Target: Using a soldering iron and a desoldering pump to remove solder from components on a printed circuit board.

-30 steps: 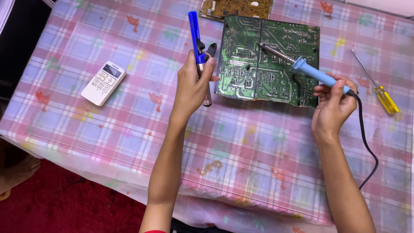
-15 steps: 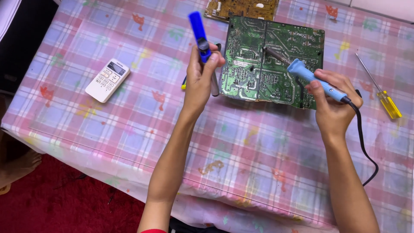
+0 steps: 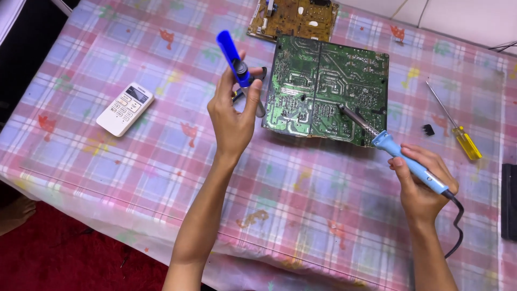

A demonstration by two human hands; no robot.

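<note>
On the checked pink tablecloth [image 3: 161,178] we see a green circuit board [image 3: 323,91] lying solder side up, with a second, brownish board [image 3: 293,19] just beyond its far edge. Our left hand [image 3: 234,118] is raised over the cloth beside the green board's left edge, fingers closed around a blue desoldering pump [image 3: 232,58] that points up and away — thumb near its dark middle section. Our right hand [image 3: 423,186] is wrapped around the light-blue handle of a soldering iron [image 3: 396,153]; its metal tip rests on or just over the green board's near right part, we cannot tell which. A black cord [image 3: 458,229] trails from the handle. A white remote control [image 3: 125,108] lies well left, a yellow-handled screwdriver [image 3: 455,126] to the right, a small black part [image 3: 428,130] beside it.
</note>
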